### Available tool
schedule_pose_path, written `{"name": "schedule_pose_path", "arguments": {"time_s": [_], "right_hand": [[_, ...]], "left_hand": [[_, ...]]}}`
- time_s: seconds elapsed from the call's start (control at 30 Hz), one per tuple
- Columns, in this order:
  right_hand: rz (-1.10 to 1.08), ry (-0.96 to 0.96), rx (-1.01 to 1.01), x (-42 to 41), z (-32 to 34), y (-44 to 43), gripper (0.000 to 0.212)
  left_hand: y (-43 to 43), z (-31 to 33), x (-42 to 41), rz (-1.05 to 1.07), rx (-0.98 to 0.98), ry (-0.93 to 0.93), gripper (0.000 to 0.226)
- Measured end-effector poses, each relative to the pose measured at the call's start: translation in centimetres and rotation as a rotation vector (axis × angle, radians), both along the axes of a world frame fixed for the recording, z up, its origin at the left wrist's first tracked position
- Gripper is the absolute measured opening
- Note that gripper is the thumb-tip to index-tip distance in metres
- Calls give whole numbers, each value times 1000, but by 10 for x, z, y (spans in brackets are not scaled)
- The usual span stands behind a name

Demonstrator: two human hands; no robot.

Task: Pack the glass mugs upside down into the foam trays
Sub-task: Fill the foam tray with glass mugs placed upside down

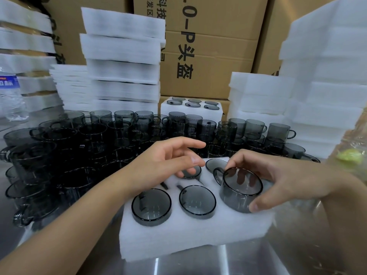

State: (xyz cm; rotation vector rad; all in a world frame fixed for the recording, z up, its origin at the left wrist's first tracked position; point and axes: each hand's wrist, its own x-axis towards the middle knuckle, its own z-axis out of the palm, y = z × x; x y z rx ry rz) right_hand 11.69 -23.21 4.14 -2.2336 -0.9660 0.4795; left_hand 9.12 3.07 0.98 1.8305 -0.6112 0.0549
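Observation:
A white foam tray [190,237] lies on the steel table in front of me. Smoky glass mugs sit upside down in its holes: one at front left [151,207], one at front middle [197,201], and two at the back, partly hidden by my hands. My right hand [282,179] grips an upside-down mug [238,192] by its wall, standing high and tilted in the front right hole. My left hand [170,157] hovers over the back left mug [191,171], fingers relaxed, fingertips close to its base.
Many loose smoky mugs [111,139] crowd the table behind and left of the tray. A filled foam tray [191,110] stands at the back. Stacks of foam trays [123,62] and cardboard boxes [210,56] rise behind. A plastic bottle [10,94] stands far left.

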Motion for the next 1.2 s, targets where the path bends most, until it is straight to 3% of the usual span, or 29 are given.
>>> {"name": "schedule_pose_path", "arguments": {"time_s": [0.37,0.67,1.2], "right_hand": [[-25,27,-52,3,1,-1,69],[-42,44,-42,0,5,-2,57],[-73,-33,-246,-4,9,3,72]], "left_hand": [[0,2,-2,-3,16,27,46],[-1,3,-4,-10,13,57,35],[-3,3,-4,-41,22,78,33]]}}
